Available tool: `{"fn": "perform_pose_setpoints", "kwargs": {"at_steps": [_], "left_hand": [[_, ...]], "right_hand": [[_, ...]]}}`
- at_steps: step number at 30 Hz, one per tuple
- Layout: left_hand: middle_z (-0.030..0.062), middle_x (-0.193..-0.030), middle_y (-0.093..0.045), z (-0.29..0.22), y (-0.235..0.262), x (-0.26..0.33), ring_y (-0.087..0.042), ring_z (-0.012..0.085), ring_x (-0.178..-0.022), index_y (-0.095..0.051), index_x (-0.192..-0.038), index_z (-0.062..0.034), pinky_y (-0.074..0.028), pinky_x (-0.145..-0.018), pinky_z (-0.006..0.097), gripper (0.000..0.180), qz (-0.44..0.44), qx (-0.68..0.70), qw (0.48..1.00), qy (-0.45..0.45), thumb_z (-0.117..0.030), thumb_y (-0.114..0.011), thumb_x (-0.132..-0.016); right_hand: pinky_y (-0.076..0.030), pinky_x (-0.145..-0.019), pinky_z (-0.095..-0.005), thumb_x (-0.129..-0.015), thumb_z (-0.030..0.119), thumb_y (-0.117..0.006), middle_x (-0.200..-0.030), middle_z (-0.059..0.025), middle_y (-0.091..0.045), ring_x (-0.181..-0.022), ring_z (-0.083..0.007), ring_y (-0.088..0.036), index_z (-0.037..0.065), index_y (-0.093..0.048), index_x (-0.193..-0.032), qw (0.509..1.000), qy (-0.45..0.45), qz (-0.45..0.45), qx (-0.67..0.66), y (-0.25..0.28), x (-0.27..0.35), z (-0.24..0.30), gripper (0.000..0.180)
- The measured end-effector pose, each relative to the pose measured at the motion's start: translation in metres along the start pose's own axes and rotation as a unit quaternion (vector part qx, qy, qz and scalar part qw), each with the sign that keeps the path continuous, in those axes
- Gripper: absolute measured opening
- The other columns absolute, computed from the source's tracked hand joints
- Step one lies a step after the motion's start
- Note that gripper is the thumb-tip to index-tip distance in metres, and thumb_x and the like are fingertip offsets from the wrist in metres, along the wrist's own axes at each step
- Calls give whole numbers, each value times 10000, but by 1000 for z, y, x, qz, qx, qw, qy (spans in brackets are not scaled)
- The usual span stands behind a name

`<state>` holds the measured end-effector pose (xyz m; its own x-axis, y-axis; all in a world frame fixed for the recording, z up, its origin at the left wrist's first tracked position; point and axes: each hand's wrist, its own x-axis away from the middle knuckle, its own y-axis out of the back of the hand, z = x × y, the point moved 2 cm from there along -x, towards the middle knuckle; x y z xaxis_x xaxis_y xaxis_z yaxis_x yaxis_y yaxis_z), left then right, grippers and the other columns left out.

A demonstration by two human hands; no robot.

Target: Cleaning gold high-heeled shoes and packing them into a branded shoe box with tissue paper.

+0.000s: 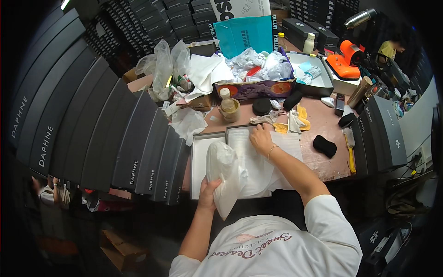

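My left hand [210, 190] grips a white plastic-wrapped bundle [224, 173], holding it upright over an open grey box [198, 159] at the near edge of the table. My right hand [261, 138], with a thin bracelet on the wrist, presses flat on white tissue paper [263, 168] spread inside the box's right half. The box lid lies beside it on the left.
A fanned row of black boxes [101, 134] lines the left. The table holds a small bottle [226, 104], black sponges [325, 145], cloths, a yellow-handled brush [350, 154], a teal bag [244, 34] and crumpled plastic. More black boxes [385, 134] stand at the right.
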<state>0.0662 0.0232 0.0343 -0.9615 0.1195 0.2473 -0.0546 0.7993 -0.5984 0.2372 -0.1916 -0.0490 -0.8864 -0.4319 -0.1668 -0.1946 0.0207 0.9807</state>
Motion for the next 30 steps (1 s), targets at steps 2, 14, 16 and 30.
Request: {"fn": "perform_pose_setpoints", "kwargs": {"at_steps": [2, 14, 16, 30], "left_hand": [[130, -1068, -588, 0, -5, -14, -622, 208, -902, -459, -1242, 29, -530, -788, 326, 491, 3, -26, 1000, 15, -119, -613, -799], [235, -1130, -555, 156, -25, -165, -552, 353, -1053, -417, -1182, 77, -423, -917, 393, 469, -42, -297, 949, -100, -144, -629, -828], [313, -1123, -531, 131, -28, -150, -506, 450, -1090, -428, -1184, 91, -390, -953, 449, 521, 14, -172, 985, -20, -258, -610, -843], [127, -1015, -606, 51, 21, -71, -439, 294, -1233, -589, -1073, -9, -296, -1060, 520, 364, 285, -793, 435, -317, -80, -603, -716]], "right_hand": [[-386, -775, -426, -749, 135, -583, -831, -101, -608, -852, -281, -570, 73, -598, -788, 984, -35, -152, -91, 34, 3, -5, 74], [-504, -634, -328, -744, 19, -616, -764, -131, -588, -679, -249, -602, -15, -581, -918, 895, -70, -221, -380, 124, 57, -17, 180], [-499, -629, -360, -738, 36, -610, -764, -141, -577, -669, -284, -588, -12, -566, -856, 885, -68, -221, -404, 111, 50, -10, 136], [-521, -642, -431, -803, 55, -493, -961, -261, -572, -754, -385, -634, 140, -395, -1372, 975, -82, 43, -203, -7, 13, 33, 584]]}}
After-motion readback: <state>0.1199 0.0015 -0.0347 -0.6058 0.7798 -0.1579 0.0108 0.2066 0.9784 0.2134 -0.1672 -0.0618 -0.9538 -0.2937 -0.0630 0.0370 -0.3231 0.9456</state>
